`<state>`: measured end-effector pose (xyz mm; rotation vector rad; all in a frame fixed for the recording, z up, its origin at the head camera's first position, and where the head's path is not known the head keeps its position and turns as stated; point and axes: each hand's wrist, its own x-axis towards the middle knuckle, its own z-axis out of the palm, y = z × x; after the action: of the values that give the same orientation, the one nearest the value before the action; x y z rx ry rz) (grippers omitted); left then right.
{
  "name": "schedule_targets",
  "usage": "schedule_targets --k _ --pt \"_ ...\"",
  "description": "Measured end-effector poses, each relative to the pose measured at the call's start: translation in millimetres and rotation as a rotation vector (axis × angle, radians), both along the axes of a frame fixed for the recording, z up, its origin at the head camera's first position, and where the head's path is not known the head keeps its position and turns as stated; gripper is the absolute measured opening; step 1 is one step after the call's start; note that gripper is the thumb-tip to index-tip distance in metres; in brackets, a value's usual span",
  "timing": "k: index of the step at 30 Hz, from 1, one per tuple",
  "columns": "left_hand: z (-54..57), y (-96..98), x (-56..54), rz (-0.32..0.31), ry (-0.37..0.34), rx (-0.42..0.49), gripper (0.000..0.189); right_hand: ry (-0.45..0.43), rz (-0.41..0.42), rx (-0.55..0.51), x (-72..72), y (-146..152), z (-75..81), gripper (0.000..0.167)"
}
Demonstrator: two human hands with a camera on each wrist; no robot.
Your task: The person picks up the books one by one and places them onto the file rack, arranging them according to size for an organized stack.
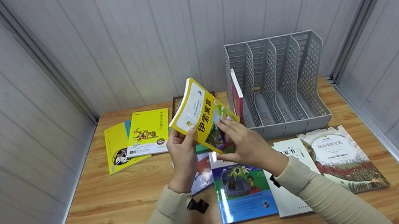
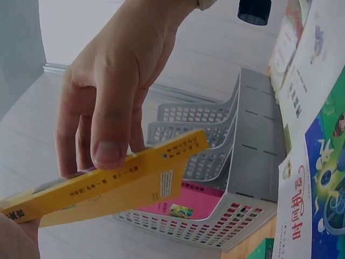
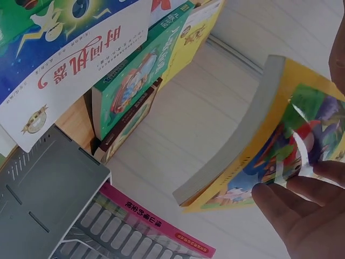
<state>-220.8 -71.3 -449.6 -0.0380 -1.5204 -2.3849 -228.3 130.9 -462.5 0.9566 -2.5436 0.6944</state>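
Observation:
My left hand [image 1: 182, 150] grips a yellow paperback book [image 1: 197, 121] near its lower left corner, thumb on the front cover. The book is raised and tilted above the table, and its pages bow slightly. Across the cover lie the fingertips of my right hand [image 1: 243, 141], touching the picture; its thumb reaches the spine edge in the left wrist view. Just behind the book, a grey file rack [image 1: 285, 126] has several slots. A pink-red book [image 1: 237, 97] stands upright in its leftmost slot.
Two yellow books [image 1: 148, 131] overlap at the left. In front of the rack lie a blue picture book [image 1: 244, 198], a white book [image 1: 290, 199] and a book with a flowered cover [image 1: 346, 162]. A green book [image 3: 140, 75] lies partly under others. Grey panels [image 1: 130, 40] enclose the wooden table [image 1: 120, 209].

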Motion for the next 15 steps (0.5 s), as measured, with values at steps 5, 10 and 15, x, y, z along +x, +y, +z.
schedule_targets --k 5,10,15 --pt "1.1 6.3 5.2 -0.032 -0.012 0.007 0.039 0.013 -0.019 0.008 0.4 -0.8 -2.0 0.102" --pt "3.4 16.1 8.1 -0.064 -0.006 0.072 0.040 0.064 -0.043 0.006 0.4 -2.4 -1.5 0.102" --pt "8.8 24.4 13.0 -0.113 -0.020 0.124 0.044 0.110 -0.067 0.014 -0.2 -2.3 -0.6 0.095"
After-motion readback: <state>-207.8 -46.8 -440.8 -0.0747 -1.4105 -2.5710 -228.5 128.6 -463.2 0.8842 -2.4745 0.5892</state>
